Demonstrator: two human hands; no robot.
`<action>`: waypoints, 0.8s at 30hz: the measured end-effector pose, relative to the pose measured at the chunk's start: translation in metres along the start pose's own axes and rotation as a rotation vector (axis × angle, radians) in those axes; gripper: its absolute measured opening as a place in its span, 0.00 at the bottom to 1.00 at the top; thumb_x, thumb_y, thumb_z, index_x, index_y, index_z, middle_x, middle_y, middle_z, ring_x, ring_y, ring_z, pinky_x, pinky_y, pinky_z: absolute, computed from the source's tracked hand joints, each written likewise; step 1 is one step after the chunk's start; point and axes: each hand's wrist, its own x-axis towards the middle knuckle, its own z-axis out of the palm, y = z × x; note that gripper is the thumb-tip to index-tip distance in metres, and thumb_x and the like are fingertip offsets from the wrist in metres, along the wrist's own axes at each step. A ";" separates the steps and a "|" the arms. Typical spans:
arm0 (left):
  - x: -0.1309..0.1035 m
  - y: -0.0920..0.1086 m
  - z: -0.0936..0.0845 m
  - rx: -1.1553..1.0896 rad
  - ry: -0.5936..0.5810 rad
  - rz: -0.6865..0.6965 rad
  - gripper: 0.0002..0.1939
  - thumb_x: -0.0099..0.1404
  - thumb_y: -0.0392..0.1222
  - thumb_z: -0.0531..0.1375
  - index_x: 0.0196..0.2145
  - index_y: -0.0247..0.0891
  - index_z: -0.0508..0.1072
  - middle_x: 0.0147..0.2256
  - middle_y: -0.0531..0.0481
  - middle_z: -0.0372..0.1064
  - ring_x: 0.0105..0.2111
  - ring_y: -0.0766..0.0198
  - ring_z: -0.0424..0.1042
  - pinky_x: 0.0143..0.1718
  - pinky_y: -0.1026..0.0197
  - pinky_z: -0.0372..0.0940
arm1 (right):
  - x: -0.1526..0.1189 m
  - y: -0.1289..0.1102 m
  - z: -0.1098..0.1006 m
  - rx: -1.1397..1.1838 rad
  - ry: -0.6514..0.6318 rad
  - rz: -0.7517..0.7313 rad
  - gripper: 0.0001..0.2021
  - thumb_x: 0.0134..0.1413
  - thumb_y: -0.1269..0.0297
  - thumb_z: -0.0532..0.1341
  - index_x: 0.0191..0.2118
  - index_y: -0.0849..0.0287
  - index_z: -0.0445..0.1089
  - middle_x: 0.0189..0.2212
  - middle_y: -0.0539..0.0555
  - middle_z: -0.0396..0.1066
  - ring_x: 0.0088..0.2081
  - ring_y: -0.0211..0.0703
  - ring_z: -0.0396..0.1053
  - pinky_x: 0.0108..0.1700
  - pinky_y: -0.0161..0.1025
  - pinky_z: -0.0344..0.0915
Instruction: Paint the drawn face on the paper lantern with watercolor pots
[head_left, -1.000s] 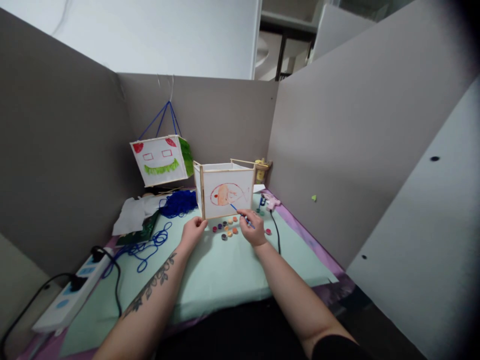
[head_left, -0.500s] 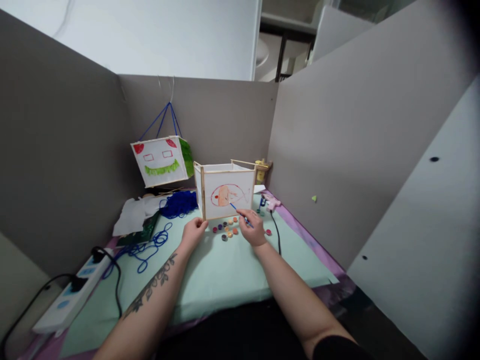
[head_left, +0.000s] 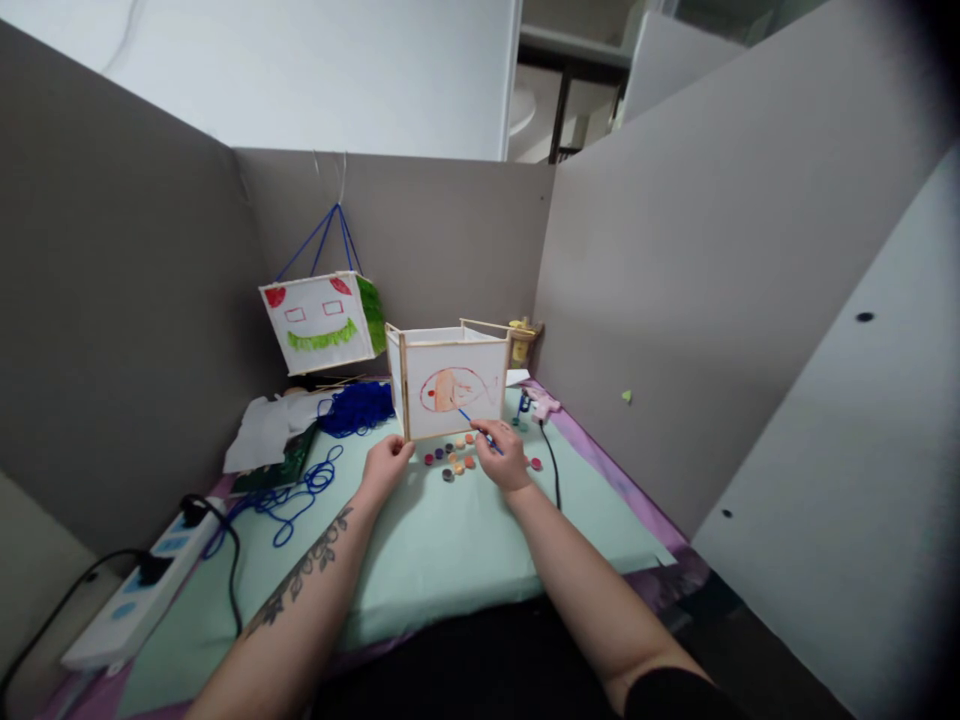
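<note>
Grey partitions (head_left: 135, 300) wall in the bench (head_left: 450, 540), which is covered by a pale green mat. Near its far end stands the lantern (head_left: 450, 385), a stick-framed paper box with an orange fish outlined in red on the near face. A second lantern (head_left: 322, 320) with a green grin hangs on blue cords to the left, with blue yarn (head_left: 358, 405) heaped below it and a power strip (head_left: 127, 610) at the bench's left edge.

The left hand (head_left: 386, 465) is curled against the lantern's lower left corner post, bracing it. The right hand (head_left: 504, 455) is closed on a brush (head_left: 472, 420) whose blue shaft slants up to the fish. Small paint pots (head_left: 454, 462) lie between the hands, just in front of the lantern.

The paper looks thin, so heavy pressure could dent or tear it, and a wet brush could bleed past the outline. The right wrist hangs close over the open pots and could tip or smear them. If the left hand's hold slackens, the light frame may slide.
</note>
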 end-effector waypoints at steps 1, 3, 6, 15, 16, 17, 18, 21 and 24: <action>0.000 0.000 0.000 -0.001 0.000 0.002 0.14 0.57 0.50 0.54 0.21 0.38 0.64 0.19 0.55 0.61 0.23 0.66 0.60 0.26 0.64 0.52 | 0.000 0.000 0.000 0.001 0.006 -0.001 0.11 0.50 0.73 0.55 0.35 0.58 0.73 0.31 0.54 0.75 0.35 0.43 0.70 0.41 0.41 0.68; 0.000 -0.001 0.000 -0.006 0.001 0.003 0.14 0.57 0.50 0.54 0.21 0.38 0.64 0.19 0.55 0.60 0.23 0.66 0.60 0.26 0.64 0.51 | 0.000 -0.001 -0.001 0.005 0.020 -0.019 0.10 0.50 0.73 0.55 0.35 0.58 0.73 0.31 0.54 0.75 0.34 0.43 0.70 0.41 0.42 0.67; 0.000 -0.002 0.001 -0.010 0.004 -0.006 0.13 0.56 0.49 0.55 0.21 0.38 0.64 0.19 0.56 0.60 0.23 0.66 0.60 0.26 0.65 0.51 | 0.000 -0.001 -0.001 0.012 0.017 -0.022 0.11 0.51 0.72 0.54 0.38 0.58 0.73 0.34 0.55 0.75 0.37 0.43 0.71 0.42 0.42 0.68; -0.001 0.001 0.000 0.009 0.004 -0.019 0.14 0.56 0.50 0.55 0.21 0.38 0.65 0.19 0.55 0.62 0.23 0.66 0.61 0.26 0.65 0.52 | -0.001 -0.002 -0.001 0.019 0.011 0.010 0.11 0.51 0.72 0.54 0.36 0.58 0.73 0.32 0.54 0.75 0.36 0.43 0.71 0.41 0.41 0.68; -0.001 0.002 0.000 0.012 0.003 -0.018 0.14 0.56 0.50 0.55 0.21 0.38 0.65 0.19 0.55 0.62 0.23 0.66 0.61 0.26 0.65 0.52 | -0.001 -0.001 -0.001 0.022 0.015 0.013 0.11 0.51 0.71 0.54 0.37 0.58 0.73 0.33 0.55 0.75 0.37 0.43 0.71 0.42 0.41 0.68; -0.001 0.002 0.000 0.014 0.001 -0.017 0.14 0.56 0.50 0.54 0.22 0.38 0.65 0.19 0.55 0.62 0.23 0.66 0.61 0.26 0.65 0.52 | -0.001 -0.001 0.000 0.025 0.012 0.020 0.12 0.52 0.71 0.54 0.38 0.58 0.73 0.34 0.55 0.75 0.38 0.43 0.72 0.43 0.41 0.68; -0.001 0.002 0.000 0.014 0.000 -0.016 0.13 0.56 0.50 0.54 0.22 0.38 0.65 0.19 0.55 0.62 0.23 0.66 0.61 0.26 0.65 0.52 | -0.001 0.000 0.001 0.026 0.003 0.031 0.12 0.52 0.71 0.54 0.39 0.58 0.73 0.35 0.55 0.75 0.39 0.43 0.72 0.43 0.41 0.68; -0.001 0.001 0.000 0.012 0.003 -0.013 0.13 0.56 0.50 0.54 0.22 0.38 0.65 0.20 0.55 0.62 0.24 0.65 0.61 0.26 0.65 0.52 | -0.002 0.002 0.004 0.022 -0.027 0.074 0.12 0.52 0.70 0.55 0.39 0.58 0.73 0.36 0.55 0.76 0.39 0.43 0.72 0.44 0.41 0.69; -0.001 0.001 0.000 0.007 0.002 -0.016 0.14 0.56 0.50 0.54 0.22 0.38 0.65 0.20 0.55 0.62 0.24 0.65 0.61 0.26 0.64 0.52 | -0.003 0.001 0.003 0.015 -0.001 0.074 0.11 0.51 0.70 0.55 0.38 0.58 0.74 0.34 0.54 0.76 0.38 0.43 0.72 0.43 0.41 0.69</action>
